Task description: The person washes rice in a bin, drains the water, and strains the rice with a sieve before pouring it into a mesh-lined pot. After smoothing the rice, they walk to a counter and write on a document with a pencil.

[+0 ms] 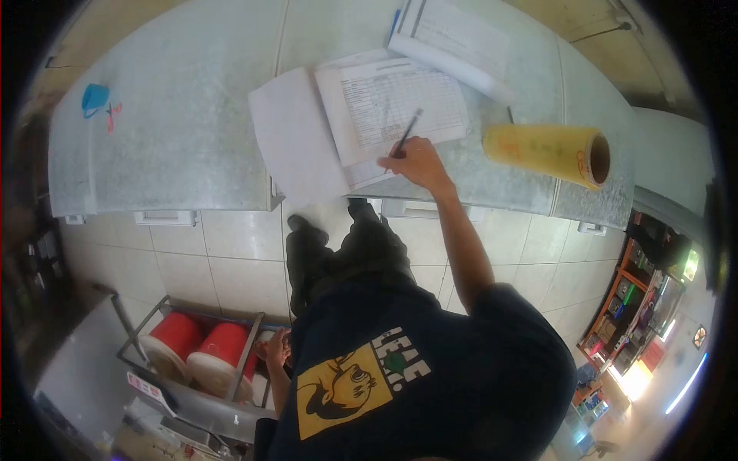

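My right hand (415, 162) is closed on a dark pen (405, 135), over the lower edge of a printed table sheet (407, 100). That sheet belongs to an open stack of papers, with a blank white page (296, 134) folded out on its left. Low on the left, my left hand (274, 347) is beside a metal rack (247, 355). Its fingers look curled, and what they hold, if anything, is too small to tell. A yellow roll (538, 152) with a hollow core lies right of the papers.
The papers rest on a grey metal worktop (184, 115). More sheets (453, 46) lie at its back, and a blue cup (94, 97) stands at the far left. Red containers (219, 353) sit in the rack. Shelves (623, 300) are at the right, beyond the tiled floor (242, 238).
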### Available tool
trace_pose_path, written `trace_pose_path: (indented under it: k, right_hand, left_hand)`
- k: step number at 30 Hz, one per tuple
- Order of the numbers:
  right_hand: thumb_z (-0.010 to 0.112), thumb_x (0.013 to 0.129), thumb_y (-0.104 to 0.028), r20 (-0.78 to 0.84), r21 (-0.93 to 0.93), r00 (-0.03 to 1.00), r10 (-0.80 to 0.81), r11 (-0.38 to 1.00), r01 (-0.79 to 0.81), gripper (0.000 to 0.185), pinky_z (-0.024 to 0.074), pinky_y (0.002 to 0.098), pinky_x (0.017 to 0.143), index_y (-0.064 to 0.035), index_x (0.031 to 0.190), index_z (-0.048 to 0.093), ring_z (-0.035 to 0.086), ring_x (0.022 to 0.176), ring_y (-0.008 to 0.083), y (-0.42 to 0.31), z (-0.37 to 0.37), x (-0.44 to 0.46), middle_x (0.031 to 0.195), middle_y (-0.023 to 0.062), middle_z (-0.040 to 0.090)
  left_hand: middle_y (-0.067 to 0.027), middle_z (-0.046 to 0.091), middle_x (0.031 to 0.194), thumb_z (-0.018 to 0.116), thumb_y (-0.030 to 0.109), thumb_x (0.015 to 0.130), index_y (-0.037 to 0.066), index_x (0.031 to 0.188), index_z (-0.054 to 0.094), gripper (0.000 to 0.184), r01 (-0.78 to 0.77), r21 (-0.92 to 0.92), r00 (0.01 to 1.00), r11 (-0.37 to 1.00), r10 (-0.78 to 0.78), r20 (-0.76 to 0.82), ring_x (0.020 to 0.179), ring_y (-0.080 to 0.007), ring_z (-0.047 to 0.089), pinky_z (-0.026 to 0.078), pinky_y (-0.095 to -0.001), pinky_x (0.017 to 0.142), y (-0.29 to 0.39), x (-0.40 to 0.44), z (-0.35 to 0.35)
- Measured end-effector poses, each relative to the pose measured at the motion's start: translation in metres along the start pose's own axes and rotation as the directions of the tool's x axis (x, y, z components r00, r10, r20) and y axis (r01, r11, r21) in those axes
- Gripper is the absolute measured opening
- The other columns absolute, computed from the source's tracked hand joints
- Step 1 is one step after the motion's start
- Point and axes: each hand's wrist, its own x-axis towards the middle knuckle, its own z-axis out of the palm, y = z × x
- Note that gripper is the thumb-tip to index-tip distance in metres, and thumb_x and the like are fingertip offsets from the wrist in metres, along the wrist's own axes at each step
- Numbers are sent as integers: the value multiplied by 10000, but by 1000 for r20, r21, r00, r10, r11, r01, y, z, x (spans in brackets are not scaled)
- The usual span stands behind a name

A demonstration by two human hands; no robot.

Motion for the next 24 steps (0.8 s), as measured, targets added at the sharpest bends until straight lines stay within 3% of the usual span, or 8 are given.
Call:
trace_pose_path:
  k: [3, 9, 11, 17, 19, 21, 23, 24]
  right_hand:
    - [704, 765, -412, -181, -285, 982, -46, 958, -7, 377, 497, 401, 729, -37, 757, 670, 647, 777, 313, -13, 26, 11, 761, 135, 670]
    - [685, 785, -416, -431, -393, 887, -165, 920, -20, 371, 467, 456, 664, -48, 768, 637, 626, 736, 343, -50, 75, 20, 748, 132, 657]
    - [669, 801, -388, -478, -488, 829, -290, 873, 24, 347, 461, 470, 662, -48, 754, 621, 617, 739, 357, -67, 99, 20, 740, 146, 644]
    - [682, 810, -303, -203, -677, 719, -665, 626, 388, 326, 462, 485, 620, -29, 674, 569, 588, 656, 391, -159, 242, 29, 655, 175, 597]
    - [667, 803, -281, -115, -670, 848, -518, 671, 319, 255, 483, 485, 705, -38, 733, 632, 620, 710, 374, -224, 318, 27, 701, 182, 638]
    - [659, 804, -280, 74, -671, 852, -518, 607, 427, 228, 490, 483, 748, -54, 777, 664, 633, 775, 362, -270, 401, 35, 748, 190, 657]
    - [665, 794, -307, 396, -528, 650, -648, 419, 739, 245, 496, 477, 775, -63, 806, 679, 636, 847, 356, -290, 485, 72, 787, 198, 664]
    - [679, 771, -355, 485, -465, 694, -531, 516, 720, 298, 495, 456, 817, -65, 839, 682, 638, 885, 362, -335, 507, 64, 837, 201, 670]
  left_hand:
    - [45, 326, 541, 504, 395, 963, 75, 1094, 578, 354, -94, 80, 989, 992, 102, -107, 398, -70, 249, 220, -228, 381, 15, -4, 9]
    - [42, 369, 572, 552, 424, 927, 112, 983, 641, 330, -42, -145, 995, 989, 28, -99, 415, -77, 320, 253, -228, 386, -7, 41, -45]
    - [33, 381, 587, 574, 424, 913, 123, 966, 667, 319, -96, -77, 994, 992, 99, 44, 432, -91, 347, 275, -250, 397, -36, 79, -84]
    - [10, 418, 592, 565, 412, 919, 98, 1000, 665, 339, -45, -399, 993, 916, 84, 82, 439, -111, 368, 293, -274, 399, -60, 152, -209]
    - [-16, 469, 593, 565, 400, 919, 73, 1033, 657, 358, -121, -126, 992, 985, 124, 21, 452, -138, 436, 327, -282, 394, -9, 137, -270]
    - [-46, 522, 599, 568, 378, 918, 66, 1072, 641, 355, -182, -205, 983, 962, 174, -58, 455, -145, 481, 344, -287, 383, 22, 154, -341]
    - [-73, 562, 620, 584, 342, 908, 94, 1109, 638, 324, -603, 167, 763, 780, 625, -164, 459, -150, 504, 368, -300, 386, 58, 185, -410]
    - [-91, 599, 671, 615, 321, 889, 103, 1120, 638, 318, -665, 33, 720, 746, 652, -237, 481, -156, 526, 402, -324, 397, 82, 191, -439]
